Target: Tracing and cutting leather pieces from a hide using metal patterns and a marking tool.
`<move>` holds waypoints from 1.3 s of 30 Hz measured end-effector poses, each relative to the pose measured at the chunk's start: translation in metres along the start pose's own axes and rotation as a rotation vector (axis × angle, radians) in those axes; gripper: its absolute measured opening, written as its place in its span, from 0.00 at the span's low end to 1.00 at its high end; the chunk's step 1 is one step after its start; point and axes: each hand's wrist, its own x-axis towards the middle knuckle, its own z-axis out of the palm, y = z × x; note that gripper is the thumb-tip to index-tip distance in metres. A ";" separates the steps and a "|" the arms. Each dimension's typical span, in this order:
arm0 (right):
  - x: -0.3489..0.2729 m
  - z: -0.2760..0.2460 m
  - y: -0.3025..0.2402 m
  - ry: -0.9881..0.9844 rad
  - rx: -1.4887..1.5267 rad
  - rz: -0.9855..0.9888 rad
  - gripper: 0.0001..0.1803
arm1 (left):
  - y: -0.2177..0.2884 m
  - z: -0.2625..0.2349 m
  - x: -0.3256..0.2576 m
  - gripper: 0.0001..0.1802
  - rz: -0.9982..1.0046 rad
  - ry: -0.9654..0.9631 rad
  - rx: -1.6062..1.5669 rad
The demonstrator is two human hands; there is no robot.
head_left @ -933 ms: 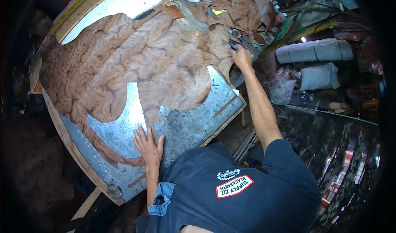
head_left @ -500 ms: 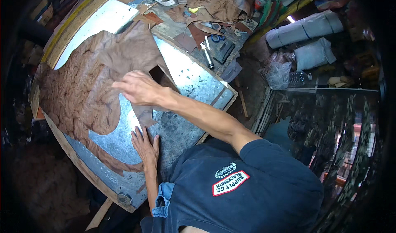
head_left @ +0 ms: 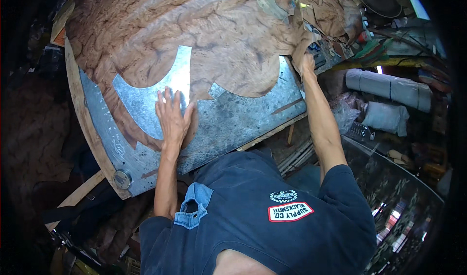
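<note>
My left hand (head_left: 171,117) lies with fingers spread on a pale, curved metal template (head_left: 146,95). The template rests on a large brown, wrinkled leather hide (head_left: 214,36), which spreads over a metal-topped table (head_left: 233,122). At the table's right side, my right hand (head_left: 305,63) is closed on the edge of the hide, where a flap of leather rises beside the fingers. Its fingertips are partly hidden. The hide's near edge curves across the bare metal between my two hands.
A round metal disc (head_left: 122,178) sits at the table's near left corner. Leather scraps (head_left: 323,7) and tools crowd the far right. Wrapped white rolls (head_left: 389,88) and a clear plastic bottle (head_left: 362,130) lie beyond the right edge. A wooden strip (head_left: 85,112) borders the table's left side.
My right hand has moved from the middle of the hide to the right, and the folded hide is now spread flatter. My left hand stays on the template. The view has shifted.
</note>
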 end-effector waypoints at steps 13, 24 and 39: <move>0.067 -0.001 0.072 0.100 0.606 0.108 0.16 | 0.169 0.168 0.168 0.43 0.261 -0.157 0.044; 0.010 -0.053 -0.044 -0.195 1.315 0.170 0.13 | 0.200 0.148 0.079 0.31 0.609 -0.311 -0.611; -0.225 0.060 -0.370 -0.644 1.040 -0.102 0.31 | -0.128 -0.020 -0.107 0.45 -0.292 0.059 0.000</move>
